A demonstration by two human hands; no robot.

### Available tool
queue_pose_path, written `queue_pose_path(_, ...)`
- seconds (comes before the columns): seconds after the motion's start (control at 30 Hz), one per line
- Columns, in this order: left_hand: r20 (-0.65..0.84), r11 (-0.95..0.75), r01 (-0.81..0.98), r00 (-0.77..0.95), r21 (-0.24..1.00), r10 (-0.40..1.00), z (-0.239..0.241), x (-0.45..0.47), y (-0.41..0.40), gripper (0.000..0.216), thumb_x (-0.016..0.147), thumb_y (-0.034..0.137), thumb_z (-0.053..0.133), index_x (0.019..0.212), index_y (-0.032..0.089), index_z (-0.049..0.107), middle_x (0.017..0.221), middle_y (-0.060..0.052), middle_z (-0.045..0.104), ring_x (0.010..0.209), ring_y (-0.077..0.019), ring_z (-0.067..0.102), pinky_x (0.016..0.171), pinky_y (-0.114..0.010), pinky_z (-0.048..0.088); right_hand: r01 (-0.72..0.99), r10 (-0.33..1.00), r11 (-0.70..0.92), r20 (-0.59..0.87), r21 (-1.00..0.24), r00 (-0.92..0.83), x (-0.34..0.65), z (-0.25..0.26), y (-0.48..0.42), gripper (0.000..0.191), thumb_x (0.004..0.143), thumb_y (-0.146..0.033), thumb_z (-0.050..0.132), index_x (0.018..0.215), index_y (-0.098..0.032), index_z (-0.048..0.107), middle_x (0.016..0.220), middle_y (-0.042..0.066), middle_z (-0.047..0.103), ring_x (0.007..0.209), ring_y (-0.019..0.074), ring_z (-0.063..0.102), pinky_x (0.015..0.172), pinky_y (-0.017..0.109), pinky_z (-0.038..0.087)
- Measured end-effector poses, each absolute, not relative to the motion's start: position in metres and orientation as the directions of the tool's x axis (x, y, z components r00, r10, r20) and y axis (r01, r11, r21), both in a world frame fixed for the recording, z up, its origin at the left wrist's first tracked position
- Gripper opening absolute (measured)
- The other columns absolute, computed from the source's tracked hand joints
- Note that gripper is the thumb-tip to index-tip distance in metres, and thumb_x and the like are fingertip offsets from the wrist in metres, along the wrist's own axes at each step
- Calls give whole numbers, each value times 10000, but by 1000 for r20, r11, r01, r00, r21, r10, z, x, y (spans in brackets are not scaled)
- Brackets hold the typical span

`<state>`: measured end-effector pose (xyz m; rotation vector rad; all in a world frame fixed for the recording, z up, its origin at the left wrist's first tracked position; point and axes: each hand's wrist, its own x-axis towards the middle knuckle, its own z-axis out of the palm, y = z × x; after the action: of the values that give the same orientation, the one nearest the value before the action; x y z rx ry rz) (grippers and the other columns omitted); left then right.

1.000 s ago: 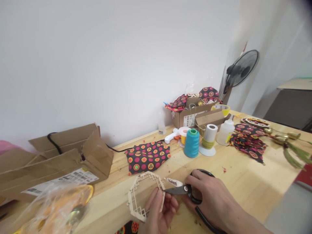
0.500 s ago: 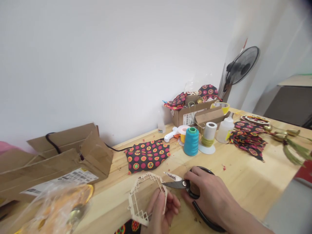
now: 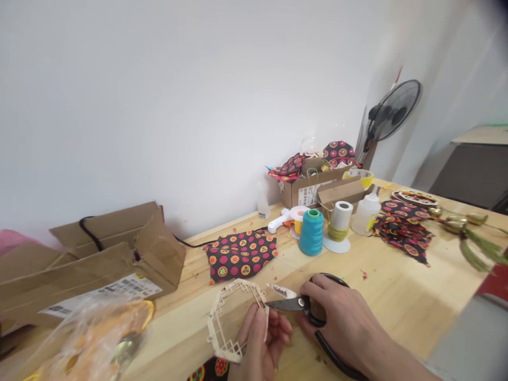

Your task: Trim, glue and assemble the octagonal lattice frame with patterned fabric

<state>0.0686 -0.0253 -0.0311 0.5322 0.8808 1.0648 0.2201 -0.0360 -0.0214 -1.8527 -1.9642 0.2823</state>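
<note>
Pinched between the thumb and fingers of my left hand (image 3: 264, 338) is a pale octagonal lattice frame (image 3: 217, 323), held tilted above the table at its right side. My right hand (image 3: 343, 323) grips black-handled scissors (image 3: 291, 304) with the blades apart, tips pointing left at the frame's right edge. Whether the lower blade touches the frame I cannot tell. Below the frame, a piece of dark patterned cloth (image 3: 210, 370) shows partly beside my left wrist. A larger patterned cloth (image 3: 242, 255) lies flat just behind the frame.
A blue thread cone (image 3: 311, 233), a white spool with green cord (image 3: 341, 219) and a glue bottle (image 3: 365, 214) stand behind my right hand. Cardboard boxes (image 3: 99, 275) are at left and back. A plastic bag (image 3: 95, 338) lies front left; tasselled bells (image 3: 456, 222) lie at right.
The frame has shifted very slightly left and up with my left hand. The scissors stay apart at its right edge, almost unmoved.
</note>
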Motion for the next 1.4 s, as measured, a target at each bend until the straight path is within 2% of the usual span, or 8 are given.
queue_pose_path(0.17, -307, 411, -505, 278, 759, 910, -31, 66, -25, 271, 555, 400, 739, 547, 143, 653, 537, -46, 665, 522, -112, 561, 537, -201, 440, 891, 983, 94, 184, -445, -12, 221, -21, -36, 113, 685, -195, 541, 770, -249, 591, 760, 0, 580, 651, 152, 562, 538, 231, 370)
queue_pose_path(0.33, -357, 409, -588, 210, 698, 910, -33, 67, -25, 217, 559, 349, 752, 606, 148, 686, 563, -45, 676, 577, -130, 596, 575, -211, 468, 870, 977, 161, 202, -466, -72, 226, -21, -42, 134, 706, -179, 524, 783, -263, 595, 745, -9, 569, 641, 142, 549, 539, 228, 379)
queue_pose_path(0.43, -356, 396, -601, 192, 694, 915, -34, 68, -25, 220, 555, 342, 756, 653, 154, 697, 568, -40, 674, 573, -132, 596, 567, -217, 475, 880, 980, 149, 187, -451, -70, 226, -22, -45, 118, 720, -200, 521, 779, -269, 595, 759, -7, 577, 660, 152, 562, 544, 236, 389)
queue_pose_path(0.53, -365, 405, -595, 193, 695, 911, -33, 69, -25, 241, 537, 362, 762, 615, 145, 692, 553, -42, 673, 565, -129, 597, 564, -210, 476, 895, 982, 124, 181, -428, -50, 224, -24, -44, 98, 726, -217, 518, 778, -264, 586, 755, -4, 577, 662, 160, 568, 535, 241, 394)
queue_pose_path(0.77, -329, 382, -550, 198, 743, 923, -32, 72, -26, 310, 532, 441, 741, 581, 143, 670, 542, -46, 669, 545, -115, 575, 548, -195, 465, 915, 984, 83, 177, -394, -13, 221, -25, -42, 94, 715, -201, 513, 750, -262, 576, 758, -6, 579, 661, 162, 577, 532, 243, 401)
queue_pose_path(1.03, -348, 416, -559, 229, 717, 909, -33, 71, -24, 316, 507, 455, 747, 598, 160, 678, 546, -34, 679, 529, -112, 569, 552, -204, 455, 904, 984, 75, 176, -421, 0, 221, -27, -43, 94, 706, -211, 528, 763, -267, 578, 758, -11, 578, 665, 159, 573, 540, 241, 402)
queue_pose_path(1.27, -269, 366, -442, 268, 819, 925, -35, 70, -26, 319, 558, 470, 712, 560, 156, 658, 549, -32, 670, 525, -114, 557, 551, -204, 421, 914, 982, 5, 177, -406, 74, 220, -24, -42, 83, 725, -225, 525, 763, -270, 584, 767, -7, 588, 676, 170, 594, 546, 253, 404)
queue_pose_path(1.4, -303, 408, -465, 286, 786, 909, -34, 68, -26, 314, 544, 462, 723, 563, 155, 661, 570, -40, 678, 548, -119, 564, 567, -205, 428, 904, 980, 37, 191, -427, 51, 221, -25, -42, 92, 717, -227, 540, 776, -278, 590, 774, -13, 594, 677, 161, 595, 557, 246, 414)
